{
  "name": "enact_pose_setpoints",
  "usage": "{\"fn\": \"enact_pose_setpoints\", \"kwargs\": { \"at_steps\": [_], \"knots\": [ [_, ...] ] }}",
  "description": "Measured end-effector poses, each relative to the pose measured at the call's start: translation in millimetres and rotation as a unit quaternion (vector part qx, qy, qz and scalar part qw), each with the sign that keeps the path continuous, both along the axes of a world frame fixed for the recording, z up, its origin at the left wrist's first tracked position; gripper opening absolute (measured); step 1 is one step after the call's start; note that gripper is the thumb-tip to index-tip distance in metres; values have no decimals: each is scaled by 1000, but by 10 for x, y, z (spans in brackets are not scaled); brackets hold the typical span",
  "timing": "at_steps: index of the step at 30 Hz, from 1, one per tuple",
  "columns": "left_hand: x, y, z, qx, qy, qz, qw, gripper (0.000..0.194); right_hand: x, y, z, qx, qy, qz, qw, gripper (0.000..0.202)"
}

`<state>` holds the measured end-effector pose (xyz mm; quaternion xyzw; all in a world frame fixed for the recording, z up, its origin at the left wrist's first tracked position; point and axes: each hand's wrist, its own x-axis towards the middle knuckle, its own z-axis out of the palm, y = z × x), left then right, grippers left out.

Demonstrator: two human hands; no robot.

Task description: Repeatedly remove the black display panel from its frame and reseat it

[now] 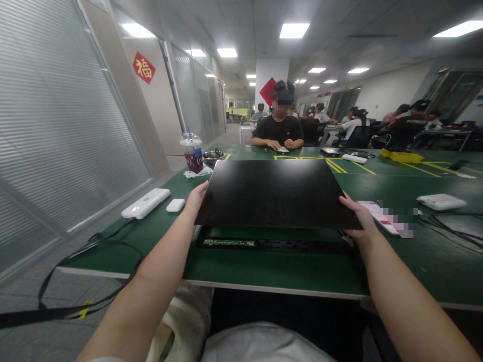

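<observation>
A thin, glossy black display panel (277, 196) is held up above the green table, its face toward me and its far edge raised. My left hand (198, 195) grips its left edge, with most of the fingers hidden behind. On the right edge, my right hand (356, 213) has its thumb on the front face and its fingers underneath. Below the panel's near edge lies a dark strip with a green circuit board (228, 243); the panel hides whatever is farther behind it.
On the left are a white power bank (146, 203) with a black cable, a white earbud case (175, 205) and a drink cup (192, 155). A phone (379, 217) and a white box (442, 201) with cables lie right. Opposite, a person (278, 128) sits with hands on the table.
</observation>
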<state>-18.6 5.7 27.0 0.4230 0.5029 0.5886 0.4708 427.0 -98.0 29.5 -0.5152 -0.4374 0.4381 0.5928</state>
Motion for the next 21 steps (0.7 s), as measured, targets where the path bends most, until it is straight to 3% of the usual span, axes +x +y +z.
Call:
{"fn": "enact_pose_setpoints", "kwargs": {
  "at_steps": [5,9,14,21],
  "knots": [
    [-13,-4,-42,16,83,48,995,36,49,17,51,62,-34,-16,997,60],
    [-50,3,-145,11,213,77,974,24,177,51,5,113,-9,-71,991,52],
    [-35,-7,-260,-6,392,21,920,25,255,130,-71,168,104,-178,964,45],
    [17,-27,-350,2,557,-57,829,37,245,297,-199,173,174,-293,924,80]
  ]
}}
